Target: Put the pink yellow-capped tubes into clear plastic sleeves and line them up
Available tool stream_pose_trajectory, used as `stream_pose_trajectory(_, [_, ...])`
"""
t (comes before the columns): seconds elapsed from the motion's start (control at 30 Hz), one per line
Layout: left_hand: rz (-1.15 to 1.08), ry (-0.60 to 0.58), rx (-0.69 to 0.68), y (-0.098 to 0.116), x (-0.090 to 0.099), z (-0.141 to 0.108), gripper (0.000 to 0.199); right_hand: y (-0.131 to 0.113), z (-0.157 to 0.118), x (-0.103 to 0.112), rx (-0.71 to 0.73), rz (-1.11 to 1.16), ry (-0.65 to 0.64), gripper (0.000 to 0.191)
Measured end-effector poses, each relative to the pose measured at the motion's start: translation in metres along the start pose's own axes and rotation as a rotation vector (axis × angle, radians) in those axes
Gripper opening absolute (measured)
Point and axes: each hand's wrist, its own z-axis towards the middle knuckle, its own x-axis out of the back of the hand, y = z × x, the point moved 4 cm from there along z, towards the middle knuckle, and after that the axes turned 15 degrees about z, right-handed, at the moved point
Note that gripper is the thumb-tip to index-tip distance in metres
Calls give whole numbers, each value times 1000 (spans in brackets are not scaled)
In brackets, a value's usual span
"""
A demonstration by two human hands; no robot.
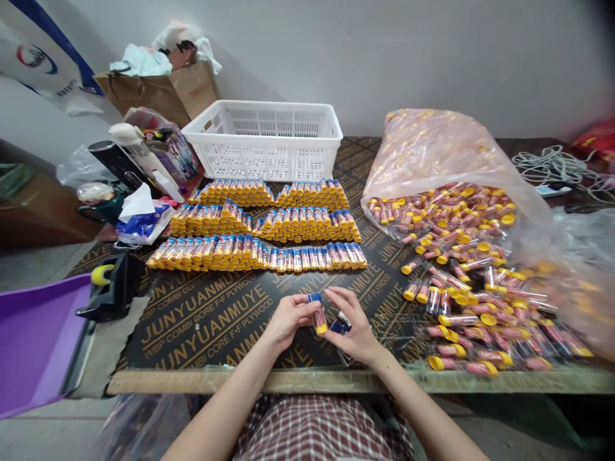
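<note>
Facing tube rows and a spilled bag, the left hand grips a tube; the right hand half-closes over a blue piece.

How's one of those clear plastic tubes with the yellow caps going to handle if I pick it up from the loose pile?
The clear plastic tube will probably roll if pushed, since its round body lies on its side. It likely feels light for its size, as its wall looks thin and see-through. Its glossy surface may also be a bit slippery.
</note>
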Motion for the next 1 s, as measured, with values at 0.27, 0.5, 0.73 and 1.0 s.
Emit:
stream_pose_trajectory(0.27, [28,-84,49,-8,-11,-5,40,-6,3,-6,-37,169,-159,84])
stream_pose_trajectory(0.5, [-19,-66,54,-8,-13,-7,40,-4,2,-8,-34,193,-113,84])
stream_pose_trajectory(0.73, [25,-17,33,-7,-7,-2,42,-2,10,-6,8,123,-152,84])
stream_pose_trajectory(1.0, [1299,431,-258,-5,27,16,21,48,109,26,-24,-539,-166,76])
